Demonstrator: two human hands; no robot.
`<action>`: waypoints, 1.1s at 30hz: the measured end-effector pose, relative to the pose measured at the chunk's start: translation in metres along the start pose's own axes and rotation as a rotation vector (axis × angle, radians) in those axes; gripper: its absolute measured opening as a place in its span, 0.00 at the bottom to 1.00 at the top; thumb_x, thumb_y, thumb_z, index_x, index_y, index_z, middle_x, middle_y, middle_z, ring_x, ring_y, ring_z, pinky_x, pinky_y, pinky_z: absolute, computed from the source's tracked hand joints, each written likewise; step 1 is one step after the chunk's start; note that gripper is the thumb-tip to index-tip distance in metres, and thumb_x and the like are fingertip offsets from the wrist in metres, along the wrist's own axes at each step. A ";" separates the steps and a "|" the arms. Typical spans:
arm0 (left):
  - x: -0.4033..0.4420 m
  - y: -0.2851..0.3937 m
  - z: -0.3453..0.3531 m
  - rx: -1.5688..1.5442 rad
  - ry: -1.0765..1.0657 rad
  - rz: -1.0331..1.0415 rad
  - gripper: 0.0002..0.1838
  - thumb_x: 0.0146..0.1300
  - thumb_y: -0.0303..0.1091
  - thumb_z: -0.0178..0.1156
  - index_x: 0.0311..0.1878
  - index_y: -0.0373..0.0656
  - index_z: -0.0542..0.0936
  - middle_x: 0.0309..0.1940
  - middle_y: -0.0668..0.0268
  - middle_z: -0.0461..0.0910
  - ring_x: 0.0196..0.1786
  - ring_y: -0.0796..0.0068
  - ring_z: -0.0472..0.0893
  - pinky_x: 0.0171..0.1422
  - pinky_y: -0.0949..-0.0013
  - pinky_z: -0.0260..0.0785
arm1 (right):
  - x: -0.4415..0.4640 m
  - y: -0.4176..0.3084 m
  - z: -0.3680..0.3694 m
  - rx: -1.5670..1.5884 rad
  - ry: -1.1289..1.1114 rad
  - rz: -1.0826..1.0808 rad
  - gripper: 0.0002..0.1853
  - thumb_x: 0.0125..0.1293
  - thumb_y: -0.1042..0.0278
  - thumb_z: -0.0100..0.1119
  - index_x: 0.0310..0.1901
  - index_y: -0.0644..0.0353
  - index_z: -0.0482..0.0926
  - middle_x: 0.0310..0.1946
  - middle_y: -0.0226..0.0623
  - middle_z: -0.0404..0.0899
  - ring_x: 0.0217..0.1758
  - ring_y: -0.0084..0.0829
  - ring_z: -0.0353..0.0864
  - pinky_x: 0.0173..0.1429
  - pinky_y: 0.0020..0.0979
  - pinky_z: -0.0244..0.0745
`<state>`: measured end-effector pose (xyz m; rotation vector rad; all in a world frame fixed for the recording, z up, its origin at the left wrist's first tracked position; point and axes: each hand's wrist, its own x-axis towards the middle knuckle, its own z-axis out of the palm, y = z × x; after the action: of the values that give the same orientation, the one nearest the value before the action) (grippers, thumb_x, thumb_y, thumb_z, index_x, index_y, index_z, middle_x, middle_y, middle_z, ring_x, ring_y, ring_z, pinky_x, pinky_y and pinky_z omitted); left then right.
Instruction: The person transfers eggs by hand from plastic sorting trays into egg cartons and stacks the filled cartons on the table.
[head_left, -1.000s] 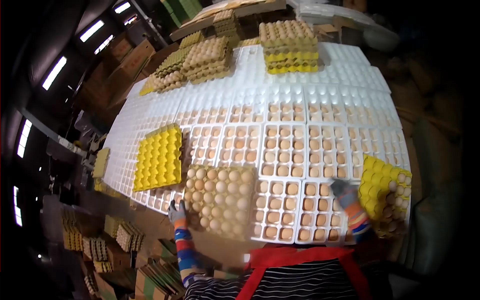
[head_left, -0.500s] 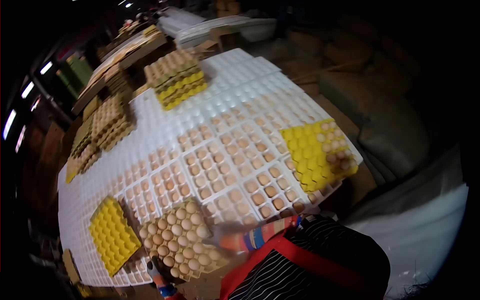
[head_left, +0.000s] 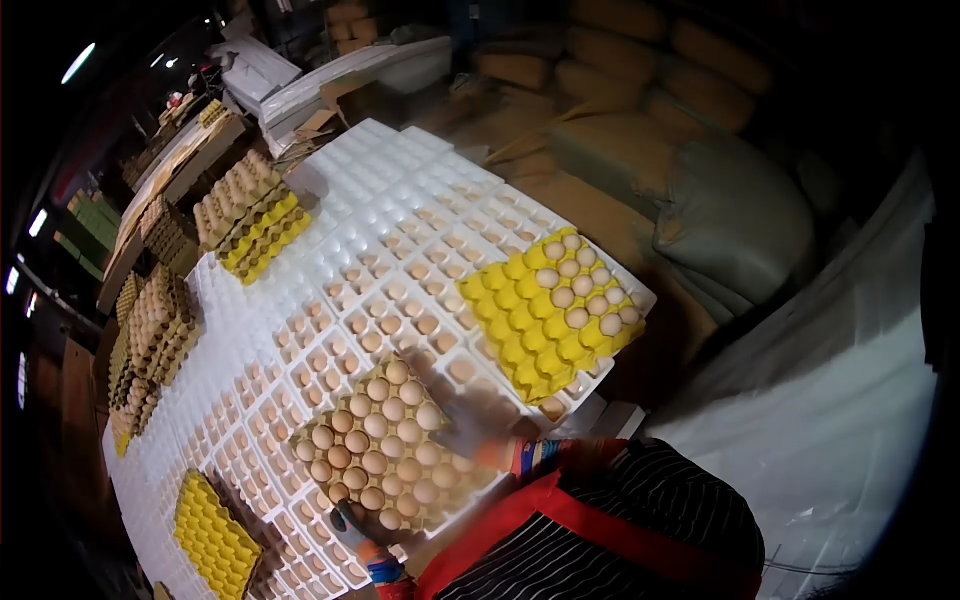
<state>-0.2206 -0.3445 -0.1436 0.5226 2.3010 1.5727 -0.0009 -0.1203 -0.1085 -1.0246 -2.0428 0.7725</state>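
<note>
A grey-brown pulp egg tray [head_left: 318, 482] full of brown eggs is tilted above the white foam trays near my body. My left hand [head_left: 352, 528], in a dark-tipped glove, grips its near left edge, with the thumb close to the eggs. At the tray's right edge is my right hand [head_left: 468, 432], gloved and smeared by motion; it appears to hold that side, though its fingers are not clear. Beyond it to the right lies a yellow egg tray [head_left: 515, 325] with eggs in its far right part only.
White foam trays [head_left: 320, 365] cover the table, many holding eggs. A yellow tray [head_left: 215, 535] leans at lower left. Stacks of egg trays [head_left: 250, 215] and more stacks [head_left: 155, 330] stand along the left side. Large sacks [head_left: 735, 215] lie beyond the right edge.
The full egg tray has moved right with both hands, away from the left yellow tray and closer to the right one. The head view has also turned to the right.
</note>
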 end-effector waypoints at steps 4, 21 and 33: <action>0.008 0.024 0.037 0.635 0.291 0.239 0.22 0.63 0.43 0.56 0.51 0.35 0.72 0.46 0.59 0.75 0.47 0.67 0.73 0.52 0.66 0.66 | 0.017 0.048 -0.057 -0.084 -0.430 -0.013 0.22 0.52 0.48 0.65 0.43 0.53 0.81 0.33 0.39 0.80 0.38 0.37 0.79 0.44 0.36 0.73; -0.064 0.138 0.384 -0.373 -0.537 -0.100 0.27 0.57 0.36 0.65 0.57 0.36 0.69 0.47 0.58 0.78 0.47 0.72 0.77 0.51 0.72 0.70 | 0.073 0.247 -0.296 -0.332 -0.301 0.250 0.15 0.66 0.67 0.48 0.52 0.62 0.72 0.46 0.45 0.74 0.50 0.41 0.72 0.55 0.36 0.66; -0.127 0.145 0.164 -0.374 -0.182 0.097 0.34 0.61 0.30 0.60 0.67 0.40 0.55 0.53 0.61 0.70 0.53 0.73 0.72 0.52 0.70 0.69 | 0.176 0.104 -0.133 0.436 -0.393 0.099 0.13 0.58 0.73 0.59 0.45 0.66 0.77 0.39 0.40 0.81 0.42 0.35 0.79 0.50 0.31 0.72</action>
<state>-0.0168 -0.2190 -0.0601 0.6551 1.8154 1.8595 0.0726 0.1055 -0.0542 -0.7684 -2.0107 1.4920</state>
